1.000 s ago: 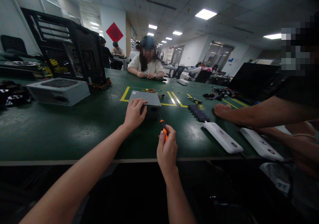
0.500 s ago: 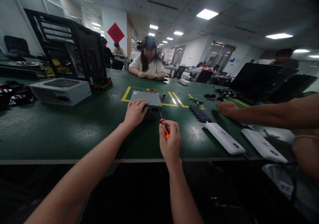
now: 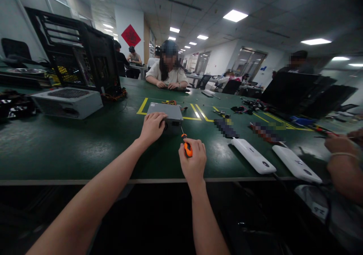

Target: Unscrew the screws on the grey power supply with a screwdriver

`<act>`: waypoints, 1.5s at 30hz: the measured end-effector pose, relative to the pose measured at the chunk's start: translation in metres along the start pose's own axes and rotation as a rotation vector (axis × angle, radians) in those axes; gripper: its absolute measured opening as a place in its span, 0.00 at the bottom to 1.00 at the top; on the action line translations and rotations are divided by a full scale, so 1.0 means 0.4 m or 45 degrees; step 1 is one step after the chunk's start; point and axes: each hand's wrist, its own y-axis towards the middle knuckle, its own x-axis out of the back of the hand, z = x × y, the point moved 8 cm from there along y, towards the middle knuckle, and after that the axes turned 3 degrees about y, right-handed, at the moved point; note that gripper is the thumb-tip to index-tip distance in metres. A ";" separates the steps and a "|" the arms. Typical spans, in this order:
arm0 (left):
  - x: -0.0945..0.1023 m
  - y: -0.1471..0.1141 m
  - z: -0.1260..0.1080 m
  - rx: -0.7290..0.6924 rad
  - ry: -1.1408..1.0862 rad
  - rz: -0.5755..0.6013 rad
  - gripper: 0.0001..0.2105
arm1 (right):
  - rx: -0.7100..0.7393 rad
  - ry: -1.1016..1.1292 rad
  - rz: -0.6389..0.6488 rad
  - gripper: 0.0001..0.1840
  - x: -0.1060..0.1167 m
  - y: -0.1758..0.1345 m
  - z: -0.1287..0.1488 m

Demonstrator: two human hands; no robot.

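A grey computer power supply [image 3: 170, 112] sits on the green table in front of me, its socket side facing me and coloured cables behind it. My left hand [image 3: 153, 126] grips its near left corner, fingers over the top and thumb at the front face. In my right hand [image 3: 194, 158] is a screwdriver [image 3: 188, 149] with an orange and black handle, the fingers closed round it. Its thin shaft points up at the lower right corner of the power supply's near face. Whether the tip sits in a screw is too small to tell.
A second power supply [image 3: 69, 103] and an open black computer case [image 3: 82, 58] stand at the left. White power banks [image 3: 253, 156] lie at the right. A co-worker's hand [image 3: 342, 143] is at the far right; another person [image 3: 168, 68] sits opposite.
My right hand has shifted its grip, showing more of the screwdriver's handle. The co-worker's arm at the right has drawn back from the table. My left hand stays on the power supply.
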 end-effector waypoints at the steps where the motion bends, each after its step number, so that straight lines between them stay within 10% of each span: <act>1: 0.000 0.000 0.001 0.000 0.001 -0.006 0.14 | -0.036 0.015 0.018 0.11 -0.002 0.000 -0.005; 6: 0.000 0.000 0.001 0.001 -0.004 -0.011 0.15 | -0.255 0.069 0.049 0.16 -0.009 -0.011 -0.038; 15: 0.001 0.001 -0.001 0.010 -0.004 -0.004 0.15 | 0.009 0.050 0.019 0.06 0.003 0.002 -0.001; 22: 0.002 0.001 -0.002 -0.007 -0.001 -0.017 0.15 | -0.310 0.107 0.079 0.16 -0.010 -0.010 -0.045; 28: 0.005 0.000 -0.002 -0.008 -0.013 -0.022 0.15 | -0.014 0.087 0.041 0.07 0.001 0.002 -0.003; 37: 0.002 0.000 -0.002 -0.004 -0.017 -0.005 0.15 | -0.280 0.172 0.086 0.14 -0.008 -0.006 -0.039; 45: 0.002 -0.001 -0.003 -0.005 0.010 -0.003 0.15 | -0.014 0.057 0.058 0.07 -0.001 0.003 -0.004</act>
